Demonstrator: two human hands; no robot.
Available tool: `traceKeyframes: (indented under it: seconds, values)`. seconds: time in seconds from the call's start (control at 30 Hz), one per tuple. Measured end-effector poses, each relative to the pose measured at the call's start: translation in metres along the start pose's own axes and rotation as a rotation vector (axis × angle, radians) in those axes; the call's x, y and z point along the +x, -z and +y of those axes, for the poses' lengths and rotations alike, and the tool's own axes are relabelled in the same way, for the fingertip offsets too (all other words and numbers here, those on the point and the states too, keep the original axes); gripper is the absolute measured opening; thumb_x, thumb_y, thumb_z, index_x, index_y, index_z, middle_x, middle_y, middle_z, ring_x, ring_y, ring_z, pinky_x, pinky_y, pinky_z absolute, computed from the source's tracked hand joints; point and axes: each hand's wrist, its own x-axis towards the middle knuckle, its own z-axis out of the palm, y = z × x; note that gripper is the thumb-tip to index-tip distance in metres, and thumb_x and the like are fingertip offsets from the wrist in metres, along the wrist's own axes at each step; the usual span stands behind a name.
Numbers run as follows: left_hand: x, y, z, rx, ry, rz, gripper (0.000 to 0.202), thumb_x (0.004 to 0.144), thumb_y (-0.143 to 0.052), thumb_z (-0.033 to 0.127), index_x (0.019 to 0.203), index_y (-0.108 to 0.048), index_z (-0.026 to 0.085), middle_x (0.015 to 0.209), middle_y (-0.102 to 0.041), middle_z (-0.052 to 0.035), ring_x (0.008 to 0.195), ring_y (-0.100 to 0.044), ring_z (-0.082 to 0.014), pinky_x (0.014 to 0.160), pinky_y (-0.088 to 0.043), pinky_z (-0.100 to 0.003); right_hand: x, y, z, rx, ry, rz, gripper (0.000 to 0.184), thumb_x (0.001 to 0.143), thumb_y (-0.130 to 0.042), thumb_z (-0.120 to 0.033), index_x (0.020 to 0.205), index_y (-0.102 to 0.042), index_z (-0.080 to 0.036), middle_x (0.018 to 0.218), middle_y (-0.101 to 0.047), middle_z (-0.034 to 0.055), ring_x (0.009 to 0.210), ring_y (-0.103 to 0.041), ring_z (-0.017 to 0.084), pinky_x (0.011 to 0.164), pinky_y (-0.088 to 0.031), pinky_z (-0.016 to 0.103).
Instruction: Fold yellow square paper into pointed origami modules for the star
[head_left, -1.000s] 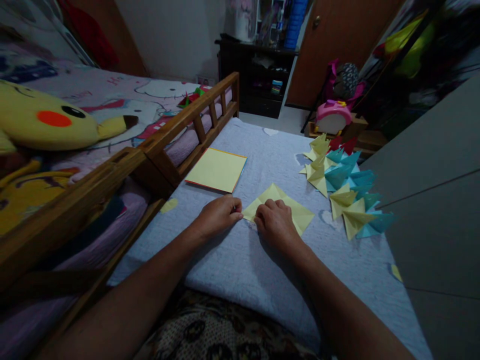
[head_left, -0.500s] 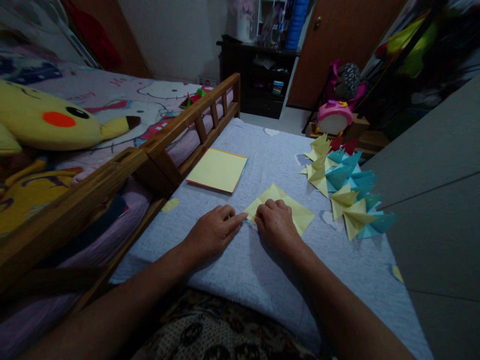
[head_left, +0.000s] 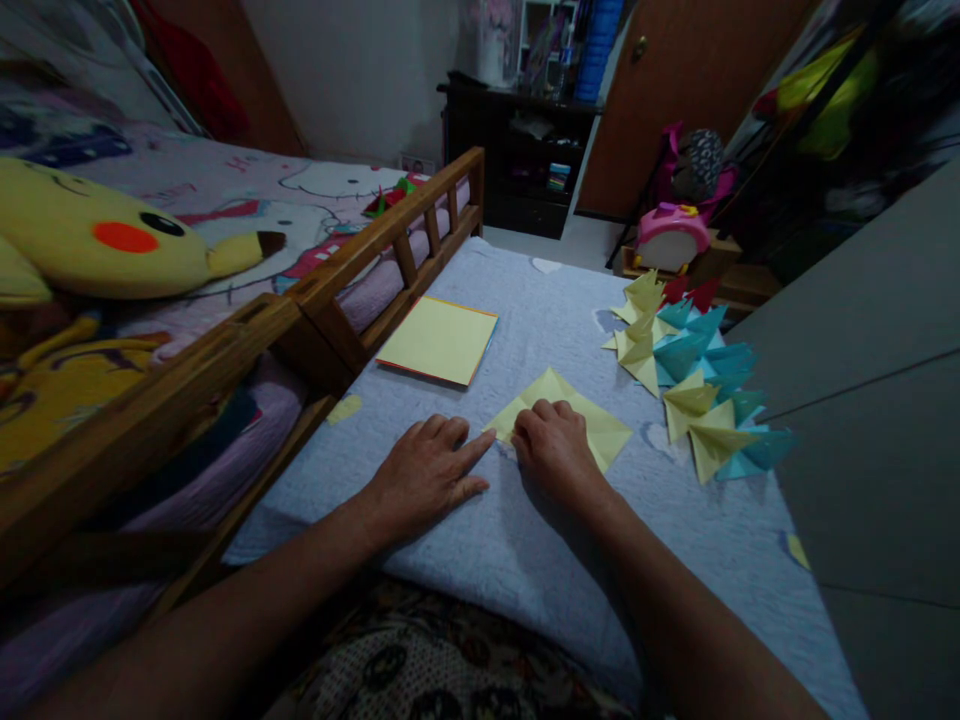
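Observation:
A pale yellow sheet of origami paper [head_left: 606, 436] lies turned cornerwise on the cloth-covered surface, with crease lines across it. My right hand [head_left: 553, 440] rests over its near side, fingers curled and pressed together at the near edge; what the fingertips pinch is hidden beneath them. At the paper's left corner, my left hand [head_left: 431, 470] touches with its outstretched index finger. The left thumb points away from that finger, and the other fingers are bent.
Beyond my left hand lies a stack of square paper [head_left: 439, 340], yellow on top. Several folded paper pieces [head_left: 701, 400], yellow, blue and red, stand at the right. A wooden bed rail [head_left: 390, 235] borders the left side, with a plush toy [head_left: 112, 235] behind it.
My left thumb has moved away from the index finger, toward me, and the hand has spread wider. The right hand and the paper look nearly the same; the view shifted slightly.

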Motion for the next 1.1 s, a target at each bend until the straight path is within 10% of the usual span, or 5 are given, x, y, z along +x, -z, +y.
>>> traceKeyframes:
  seconds: [1.1]
  values:
    - [-0.008, -0.010, -0.001, -0.042, 0.032, 0.083, 0.053, 0.095, -0.057, 0.047, 0.145, -0.046, 0.031, 0.123, -0.055, -0.0074, 0.105, -0.046, -0.0276, 0.091, -0.040, -0.040, 0.000, 0.001, 0.000, -0.018, 0.005, 0.001, 0.016, 0.098, -0.052, -0.028, 0.096, -0.067, -0.021, 0.103, -0.065, 0.0084, 0.100, -0.050, 0.026, 0.080, -0.031, 0.037]
